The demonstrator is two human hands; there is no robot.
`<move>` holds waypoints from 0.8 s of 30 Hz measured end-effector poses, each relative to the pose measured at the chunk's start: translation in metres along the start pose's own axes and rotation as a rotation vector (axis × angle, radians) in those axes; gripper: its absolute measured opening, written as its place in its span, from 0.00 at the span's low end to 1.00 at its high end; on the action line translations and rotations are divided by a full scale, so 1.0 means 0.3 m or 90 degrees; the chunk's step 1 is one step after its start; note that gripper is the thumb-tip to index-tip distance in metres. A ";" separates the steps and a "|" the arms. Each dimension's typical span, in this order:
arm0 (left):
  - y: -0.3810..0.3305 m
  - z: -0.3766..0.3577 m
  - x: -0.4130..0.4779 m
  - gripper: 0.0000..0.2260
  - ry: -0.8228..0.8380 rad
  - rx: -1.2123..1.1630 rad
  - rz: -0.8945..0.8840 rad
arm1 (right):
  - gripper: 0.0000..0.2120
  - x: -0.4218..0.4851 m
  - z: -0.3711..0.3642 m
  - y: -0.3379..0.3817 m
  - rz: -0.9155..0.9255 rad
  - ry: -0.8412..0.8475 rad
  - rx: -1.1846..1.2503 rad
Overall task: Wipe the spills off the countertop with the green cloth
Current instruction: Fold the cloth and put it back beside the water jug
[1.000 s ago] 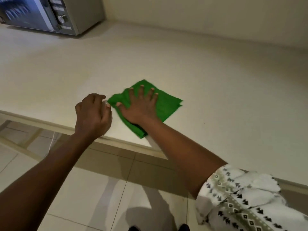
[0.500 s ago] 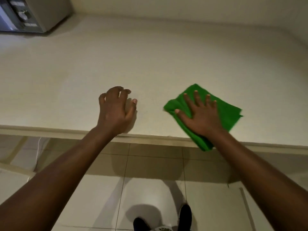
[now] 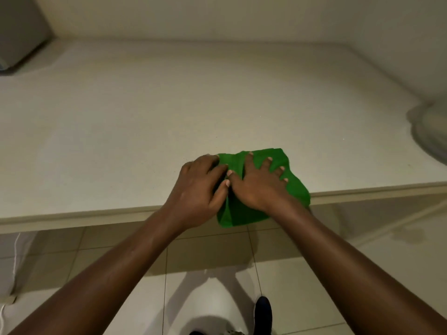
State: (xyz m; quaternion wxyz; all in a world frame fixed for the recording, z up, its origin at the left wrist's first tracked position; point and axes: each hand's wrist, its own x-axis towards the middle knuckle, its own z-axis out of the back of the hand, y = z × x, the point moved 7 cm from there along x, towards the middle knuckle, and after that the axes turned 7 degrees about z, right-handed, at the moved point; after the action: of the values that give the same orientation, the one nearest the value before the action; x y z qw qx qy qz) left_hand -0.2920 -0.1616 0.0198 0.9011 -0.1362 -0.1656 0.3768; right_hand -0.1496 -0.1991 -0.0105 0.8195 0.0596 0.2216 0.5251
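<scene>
Both hands now meet on the green cloth [image 3: 290, 187], where 0.5 s ago only the right one touched it and the left rested apart on bare countertop [image 3: 145, 131]. The left hand [image 3: 200, 189] has come across to the cloth's left edge, its fingers curled onto the fabric; whether it pinches a fold I cannot tell. The right hand [image 3: 258, 184] lies flat on the cloth with fingers spread wide, pressing rather than gripping, as before. The cloth sits at the counter's front edge, its near part draping over the lip more than 0.5 s ago. A blurred pale round object [image 3: 433, 131] has entered at the right.
</scene>
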 end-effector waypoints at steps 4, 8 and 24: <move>0.053 -0.042 -0.026 0.34 0.068 0.077 0.012 | 0.43 -0.038 0.065 -0.080 0.127 -0.025 -0.098; 0.027 -0.091 -0.015 0.42 0.095 0.139 0.003 | 0.53 -0.047 0.094 -0.225 0.219 -0.034 -0.163; -0.057 -0.047 -0.050 0.21 0.076 0.096 -0.024 | 0.16 -0.191 0.107 -0.236 0.311 -0.271 -0.207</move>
State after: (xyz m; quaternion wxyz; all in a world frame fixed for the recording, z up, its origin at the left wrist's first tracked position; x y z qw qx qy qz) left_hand -0.2855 -0.1856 0.0104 0.9241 -0.0870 -0.0855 0.3622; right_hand -0.0969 -0.2769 0.0120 0.6966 0.0878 -0.0615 0.7094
